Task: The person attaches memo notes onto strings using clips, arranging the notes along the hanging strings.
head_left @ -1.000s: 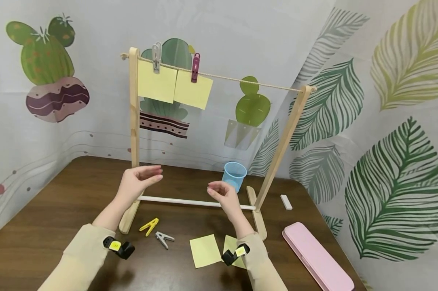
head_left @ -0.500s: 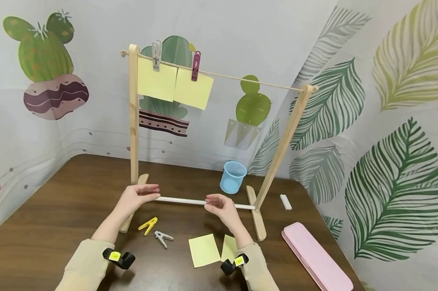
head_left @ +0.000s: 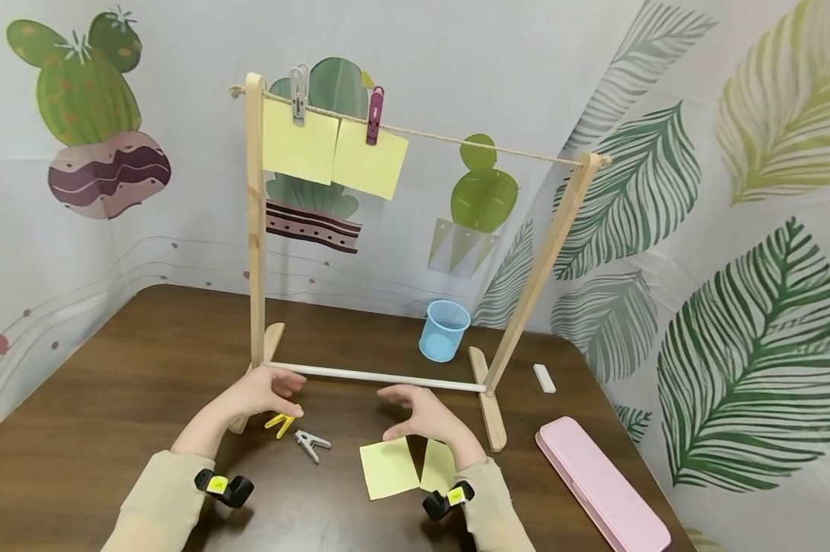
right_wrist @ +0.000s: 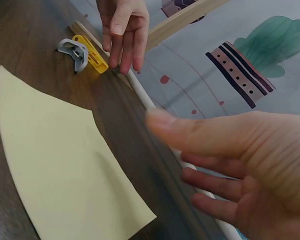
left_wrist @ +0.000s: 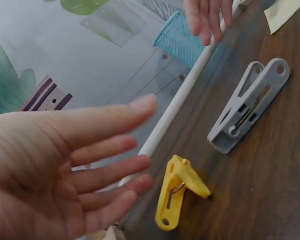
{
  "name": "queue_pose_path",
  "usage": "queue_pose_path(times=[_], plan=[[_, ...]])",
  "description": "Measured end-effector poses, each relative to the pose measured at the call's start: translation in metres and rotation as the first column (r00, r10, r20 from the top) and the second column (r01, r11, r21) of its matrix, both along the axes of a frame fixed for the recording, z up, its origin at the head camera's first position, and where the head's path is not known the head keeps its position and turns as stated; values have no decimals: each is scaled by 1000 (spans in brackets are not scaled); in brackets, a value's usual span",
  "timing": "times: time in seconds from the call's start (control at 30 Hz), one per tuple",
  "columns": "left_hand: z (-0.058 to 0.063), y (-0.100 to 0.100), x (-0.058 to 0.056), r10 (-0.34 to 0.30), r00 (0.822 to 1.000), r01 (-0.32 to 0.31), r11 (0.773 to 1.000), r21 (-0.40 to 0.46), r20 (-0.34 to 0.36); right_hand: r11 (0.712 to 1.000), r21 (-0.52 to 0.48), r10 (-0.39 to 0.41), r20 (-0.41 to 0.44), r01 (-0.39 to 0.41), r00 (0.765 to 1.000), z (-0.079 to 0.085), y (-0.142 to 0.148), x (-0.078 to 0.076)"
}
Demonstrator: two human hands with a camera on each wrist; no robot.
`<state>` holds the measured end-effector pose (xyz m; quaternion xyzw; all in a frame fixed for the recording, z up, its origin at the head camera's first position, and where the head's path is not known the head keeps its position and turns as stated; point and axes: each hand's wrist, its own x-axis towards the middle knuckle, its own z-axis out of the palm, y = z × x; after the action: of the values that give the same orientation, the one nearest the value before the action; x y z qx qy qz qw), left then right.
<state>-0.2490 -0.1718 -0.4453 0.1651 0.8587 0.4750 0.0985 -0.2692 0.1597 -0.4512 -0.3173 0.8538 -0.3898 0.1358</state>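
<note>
My left hand (head_left: 266, 395) hovers beside the yellow clothespin (head_left: 280, 424), thumb apart from the fingers and nothing held. A grey clothespin (head_left: 311, 445) lies just right of the yellow one; both show close up in the left wrist view. My right hand (head_left: 424, 418) is also without a hold, over the far edge of a yellow sticky note (head_left: 389, 468). A second sticky note (head_left: 438, 466) lies partly behind the right wrist. Two more notes hang from the string (head_left: 442, 138), one under a grey clothespin (head_left: 299, 96), the other under a magenta clothespin (head_left: 375, 115).
A wooden frame (head_left: 256, 230) with a white crossbar (head_left: 380, 376) stands behind the hands. Beyond the bar is a blue mesh cup (head_left: 444, 331). To the right lie a pink case (head_left: 601, 483) and a small white block (head_left: 544, 378).
Both hands have come down from above the crossbar to low over the table on its near side. Their thumbs have spread from the fingers. The clothespins and notes stay put.
</note>
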Motion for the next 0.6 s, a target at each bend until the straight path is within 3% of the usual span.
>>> queue_pose_path(times=[0.27,0.6], plan=[[9,0,8,34,999,-32,981,-192,9,979,161,129,-27,-123,991,-1,-6,0],[6,7,11,74,997,-69,941,-333,3,970,195,152,-12,-147,988,-7,-10,2]])
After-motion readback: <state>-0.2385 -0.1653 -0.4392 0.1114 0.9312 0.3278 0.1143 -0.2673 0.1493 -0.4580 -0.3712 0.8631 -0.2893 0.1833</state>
